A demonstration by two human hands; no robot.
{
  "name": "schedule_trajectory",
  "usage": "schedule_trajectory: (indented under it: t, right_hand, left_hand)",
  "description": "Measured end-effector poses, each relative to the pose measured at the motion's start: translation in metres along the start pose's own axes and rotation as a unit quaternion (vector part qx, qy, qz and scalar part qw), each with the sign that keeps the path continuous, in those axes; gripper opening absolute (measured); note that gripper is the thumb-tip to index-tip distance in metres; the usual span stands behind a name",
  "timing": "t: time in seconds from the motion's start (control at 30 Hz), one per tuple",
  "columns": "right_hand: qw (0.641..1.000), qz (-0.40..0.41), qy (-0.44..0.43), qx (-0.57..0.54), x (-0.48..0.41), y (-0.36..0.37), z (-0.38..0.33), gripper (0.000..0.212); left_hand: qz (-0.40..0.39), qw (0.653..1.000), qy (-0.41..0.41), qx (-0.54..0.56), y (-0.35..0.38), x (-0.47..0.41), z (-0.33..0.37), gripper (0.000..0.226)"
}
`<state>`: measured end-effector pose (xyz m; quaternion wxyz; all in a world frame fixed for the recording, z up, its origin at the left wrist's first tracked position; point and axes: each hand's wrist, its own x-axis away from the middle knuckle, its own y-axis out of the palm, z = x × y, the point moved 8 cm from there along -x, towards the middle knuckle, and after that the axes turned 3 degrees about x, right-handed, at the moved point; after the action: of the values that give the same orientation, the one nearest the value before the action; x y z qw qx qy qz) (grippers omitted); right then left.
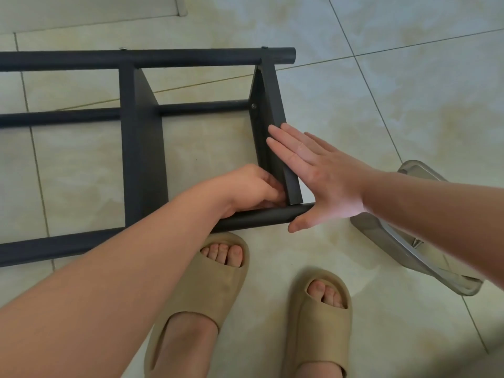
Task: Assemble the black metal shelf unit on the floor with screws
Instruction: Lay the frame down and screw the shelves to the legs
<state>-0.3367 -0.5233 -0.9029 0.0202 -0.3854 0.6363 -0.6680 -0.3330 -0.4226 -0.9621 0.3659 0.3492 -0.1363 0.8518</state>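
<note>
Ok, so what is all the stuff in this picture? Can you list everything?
shelf frame: one, black, lying on the floor
screws: three showing, silver, one in the end panel, two on the far tube
clear tray: one, see-through grey, on the floor at the right
pale board: one, off-white, top left edge
floor: beige tiles
slippers: two, tan, on the feet at the bottom
left hand: fingers curled inside the near corner of the end panel; what they hold is hidden
right hand: flat against the outside of the end panel
</note>
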Motion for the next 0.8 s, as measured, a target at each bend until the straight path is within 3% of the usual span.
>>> schedule_trajectory:
  t: [0.2, 0.5, 0.8]
  right_hand:
    - [1.0, 0.025, -0.008, 0.003, -0.0004, 0.0023, 0.0008, 0.134]
    - [0.999, 0.038, -0.01, -0.002, -0.0004, 0.0034, 0.0015, 0.133]
    - [0.999, 0.043, -0.011, -0.004, -0.0004, 0.0045, 0.0016, 0.133]
  left_hand:
    - [0.007, 1.0, 0.005, 0.001, -0.0002, -0.0008, 0.0029, 0.018]
    - [-0.048, 0.994, -0.045, 0.091, 0.0048, -0.0012, -0.0034, 0.015]
    - [-0.034, 0.996, -0.039, 0.067, 0.0058, -0.0041, -0.0044, 0.007]
